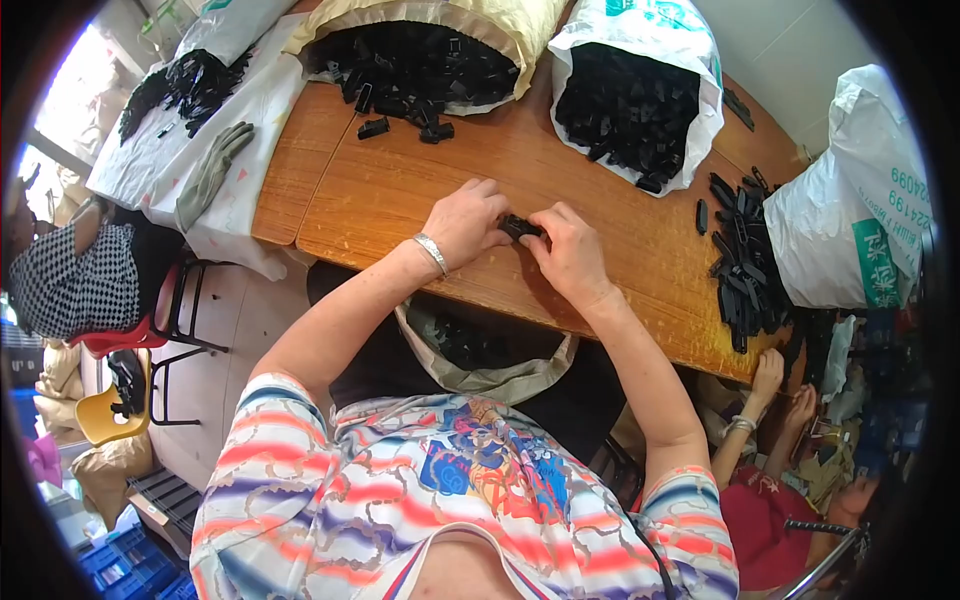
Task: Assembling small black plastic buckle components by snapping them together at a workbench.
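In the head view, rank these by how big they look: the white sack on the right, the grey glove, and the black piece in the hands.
1. white sack
2. grey glove
3. black piece, held by left hand and right hand

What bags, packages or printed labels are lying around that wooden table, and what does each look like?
Yellowish sack: far edge, middle; open, full of black plastic parts.
White sack: far edge, right of it; open, green print, black parts inside.
White bag: right end; bulging, green and grey print.
White sack: far left, lying down, spilling black parts.
Beige bag: hanging at the near edge, below both hands.
No screens or signs.
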`<state>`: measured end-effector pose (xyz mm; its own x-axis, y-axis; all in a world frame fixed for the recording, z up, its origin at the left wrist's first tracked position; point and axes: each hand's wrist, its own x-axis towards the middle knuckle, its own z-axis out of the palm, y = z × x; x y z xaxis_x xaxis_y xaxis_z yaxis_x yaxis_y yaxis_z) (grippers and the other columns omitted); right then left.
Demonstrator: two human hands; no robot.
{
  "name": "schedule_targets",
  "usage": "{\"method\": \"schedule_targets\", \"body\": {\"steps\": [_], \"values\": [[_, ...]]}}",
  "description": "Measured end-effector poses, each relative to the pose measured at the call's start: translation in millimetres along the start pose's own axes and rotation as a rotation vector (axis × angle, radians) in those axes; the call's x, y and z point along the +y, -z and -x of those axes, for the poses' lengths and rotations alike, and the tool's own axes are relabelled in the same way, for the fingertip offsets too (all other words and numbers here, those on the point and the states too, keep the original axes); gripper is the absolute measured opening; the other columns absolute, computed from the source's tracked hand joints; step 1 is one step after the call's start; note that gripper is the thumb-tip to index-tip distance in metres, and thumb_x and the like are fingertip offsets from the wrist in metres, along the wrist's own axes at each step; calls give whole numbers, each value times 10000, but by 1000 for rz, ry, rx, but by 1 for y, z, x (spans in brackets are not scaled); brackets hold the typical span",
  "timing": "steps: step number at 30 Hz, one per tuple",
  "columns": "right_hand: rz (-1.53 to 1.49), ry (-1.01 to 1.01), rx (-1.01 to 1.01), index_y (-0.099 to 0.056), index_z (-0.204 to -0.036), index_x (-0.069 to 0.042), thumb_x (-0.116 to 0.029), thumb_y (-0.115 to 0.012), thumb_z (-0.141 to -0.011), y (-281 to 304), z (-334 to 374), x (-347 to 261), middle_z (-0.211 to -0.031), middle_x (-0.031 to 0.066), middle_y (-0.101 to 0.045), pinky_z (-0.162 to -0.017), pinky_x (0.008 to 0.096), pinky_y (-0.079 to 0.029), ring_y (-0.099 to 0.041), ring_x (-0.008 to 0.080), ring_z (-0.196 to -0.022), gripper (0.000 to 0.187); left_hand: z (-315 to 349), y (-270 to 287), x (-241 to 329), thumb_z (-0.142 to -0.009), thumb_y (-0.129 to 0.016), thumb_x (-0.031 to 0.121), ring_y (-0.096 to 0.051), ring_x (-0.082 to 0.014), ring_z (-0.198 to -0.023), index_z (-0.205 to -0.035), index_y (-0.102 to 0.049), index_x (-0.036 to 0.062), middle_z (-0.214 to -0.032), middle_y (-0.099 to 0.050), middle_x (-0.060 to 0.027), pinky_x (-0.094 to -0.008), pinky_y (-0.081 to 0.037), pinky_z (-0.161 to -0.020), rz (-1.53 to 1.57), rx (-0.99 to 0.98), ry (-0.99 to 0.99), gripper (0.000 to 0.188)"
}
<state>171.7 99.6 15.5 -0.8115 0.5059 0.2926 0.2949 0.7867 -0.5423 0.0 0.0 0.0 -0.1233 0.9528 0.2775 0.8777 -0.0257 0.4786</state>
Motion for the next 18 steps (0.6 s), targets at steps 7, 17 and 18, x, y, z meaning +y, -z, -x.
{"method": "schedule_targets", "body": {"steps": [7, 17, 18], "values": [[70, 128, 27, -665, -879, -38, -69, -735, -771, -1, -4, 2, -885, 126, -590, -656, 439, -518, -628, 368, -781, 132, 0, -6, -3, -711, -798, 202, -563, -293, -998, -923, -672, 78, -963, -597, -81, -389, -504, -830, 53, 39, 4, 276], [713, 261, 40, -621, -1000, 44, -140, -578, -824, -40, 23, -6, -1042, 137, -540, -712, 378, -504, -569, 289, -936, 258, -4, -7, -4, -704, -762, 220, -564, -321, -969, -897, -670, 80, -951, -586, -101, -415, -501, -825, 62, 2, 15, 256], [706, 284, 50, -621, -1000, 44, -140, -578, -824, -39, 21, -8, -1042, 137, -540, -712, 378, -504, -569, 289, -936, 258, -6, -6, -3, -702, -756, 206, -568, -323, -976, -886, -670, 78, -950, -585, -106, -417, -500, -828, 56, 9, 8, 240]]}}
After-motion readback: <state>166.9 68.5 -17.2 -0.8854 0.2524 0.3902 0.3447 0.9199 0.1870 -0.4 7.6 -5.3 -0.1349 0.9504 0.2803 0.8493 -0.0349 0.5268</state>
